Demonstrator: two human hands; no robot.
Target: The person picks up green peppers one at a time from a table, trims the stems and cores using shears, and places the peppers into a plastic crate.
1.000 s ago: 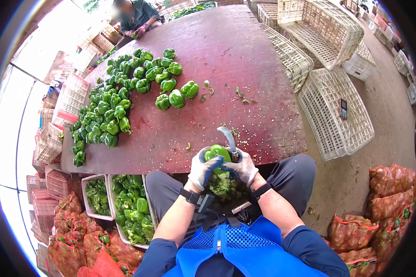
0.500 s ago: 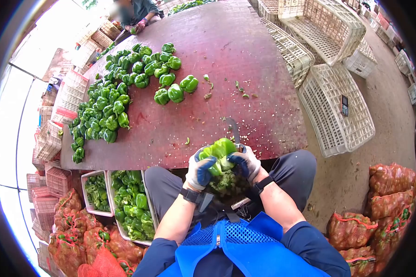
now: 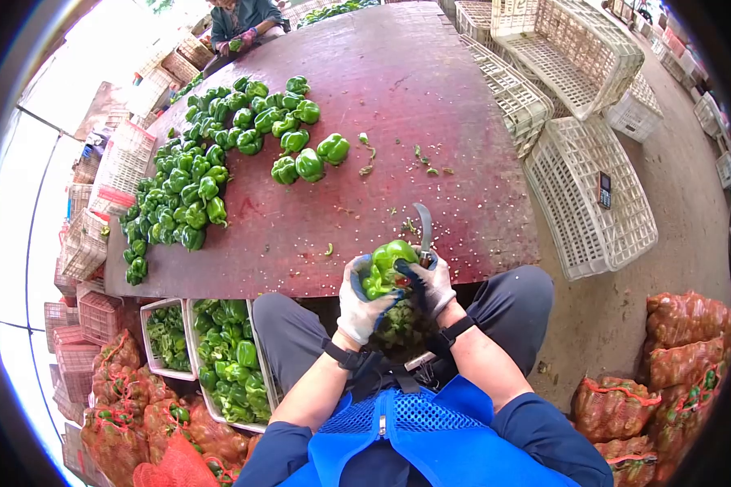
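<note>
My left hand (image 3: 361,304), in a white and blue glove, is wrapped round a green bell pepper (image 3: 391,258) just off the table's near edge. The pepper looks cut open on its lower side, though fingers partly cover it. My right hand (image 3: 434,284), gloved likewise, grips a curved knife (image 3: 426,227) whose hooked blade points away over the table, while its fingers touch the pepper. Beneath my hands, between my knees, lies a dark heap of green pepper scraps (image 3: 402,329). Whole bell peppers (image 3: 195,191) cover the table's left side.
The red table (image 3: 365,203) bears scattered seeds and stem bits. Two white crates (image 3: 188,337) of cut peppers stand at my left knee. Plastic crates (image 3: 593,195), one with a phone (image 3: 605,191) on it, stand right. Filled mesh sacks (image 3: 617,406) flank me. A co-worker (image 3: 248,28) sits at far left.
The knife's blade has swung upright and slightly right. My fingers have shifted on the pepper, which has turned, and its pale cut part shows less. The co-worker's head has moved.
</note>
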